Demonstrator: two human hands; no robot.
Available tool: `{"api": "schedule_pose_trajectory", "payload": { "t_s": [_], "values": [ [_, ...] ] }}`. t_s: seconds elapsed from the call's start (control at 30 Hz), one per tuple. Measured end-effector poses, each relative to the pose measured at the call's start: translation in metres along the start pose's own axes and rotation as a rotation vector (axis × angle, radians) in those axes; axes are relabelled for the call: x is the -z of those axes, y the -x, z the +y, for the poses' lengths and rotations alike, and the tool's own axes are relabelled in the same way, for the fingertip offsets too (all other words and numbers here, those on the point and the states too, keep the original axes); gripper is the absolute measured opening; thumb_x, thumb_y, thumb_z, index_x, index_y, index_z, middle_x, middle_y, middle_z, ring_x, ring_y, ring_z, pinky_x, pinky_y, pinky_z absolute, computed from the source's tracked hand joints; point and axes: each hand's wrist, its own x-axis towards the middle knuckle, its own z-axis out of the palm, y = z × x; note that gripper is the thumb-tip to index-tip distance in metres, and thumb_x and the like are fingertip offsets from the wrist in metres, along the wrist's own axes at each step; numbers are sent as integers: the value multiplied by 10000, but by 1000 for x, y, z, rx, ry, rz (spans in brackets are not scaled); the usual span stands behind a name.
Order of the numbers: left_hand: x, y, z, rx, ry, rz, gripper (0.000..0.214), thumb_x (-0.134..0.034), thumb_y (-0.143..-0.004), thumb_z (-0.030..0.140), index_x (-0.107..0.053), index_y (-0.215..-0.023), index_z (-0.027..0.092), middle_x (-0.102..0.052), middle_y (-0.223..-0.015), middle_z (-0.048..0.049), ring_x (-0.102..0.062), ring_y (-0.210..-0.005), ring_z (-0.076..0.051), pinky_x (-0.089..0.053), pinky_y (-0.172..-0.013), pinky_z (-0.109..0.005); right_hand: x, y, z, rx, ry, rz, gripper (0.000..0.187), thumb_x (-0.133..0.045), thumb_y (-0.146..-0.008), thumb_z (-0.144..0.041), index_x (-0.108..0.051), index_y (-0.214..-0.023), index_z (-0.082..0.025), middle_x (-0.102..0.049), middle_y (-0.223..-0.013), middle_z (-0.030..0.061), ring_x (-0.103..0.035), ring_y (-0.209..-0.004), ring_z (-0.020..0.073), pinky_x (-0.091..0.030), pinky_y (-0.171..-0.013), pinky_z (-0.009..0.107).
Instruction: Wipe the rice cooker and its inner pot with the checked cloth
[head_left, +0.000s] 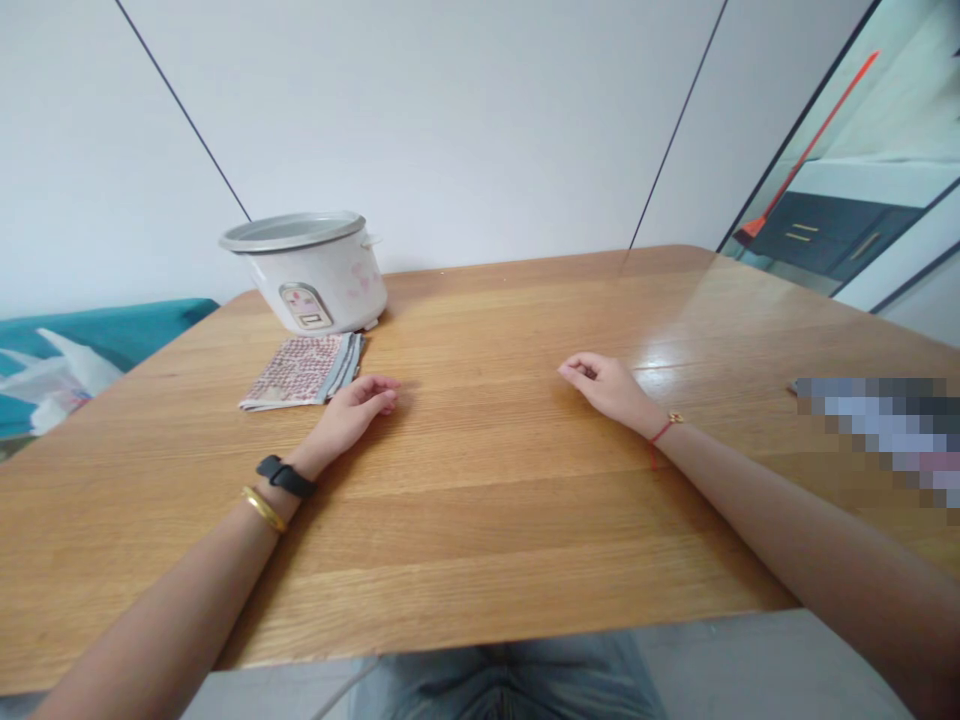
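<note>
On the wooden table [480, 470] rest both of my hands, well apart from each other. My left hand [354, 415] lies with loosely bent fingers and the thumb a little away from them; it holds nothing. Just beyond it is a folded patterned cloth [296, 370] with a grey edge, close to the wrist side of the fingers. Behind the cloth stands a white rice cooker [330, 280] without a lid, its inside hidden from this angle. My right hand [606, 385] rests on its side, fingers loosely curled around a gap, nothing in it.
A blurred-out flat item [892, 420] lies at the table's right edge. White wall panels [480, 130] rise behind the table. At left, a plastic bag [64, 375] sits on a teal seat [150, 325]. A red-handled broom [817, 140] leans beyond the doorway on the right.
</note>
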Motion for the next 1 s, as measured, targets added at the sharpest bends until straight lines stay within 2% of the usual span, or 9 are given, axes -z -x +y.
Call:
{"api": "schedule_pose_trajectory", "payload": {
  "t_s": [0.77,1.0],
  "values": [
    [1,0,-1,-26,-15,-8,445,-764,-680,510,-665,-957,177,-671,-790,-24,-601,-716,-175,-496,-730,-330,0,1,-1,1,9,8,316,-546,-906,-468,-684,-840,-191,-696,-793,54,-585,-713,186,-415,-665,324],
    [2,0,-3,-22,-4,-12,424,-754,-692,470,-663,-974,166,-659,-800,-12,-587,-712,-156,-483,-739,-313,0,0,-1,8,-2,7,325,-543,-903,-476,-682,-842,-189,-698,-805,55,-591,-730,193,-421,-684,332]
  ]
}}
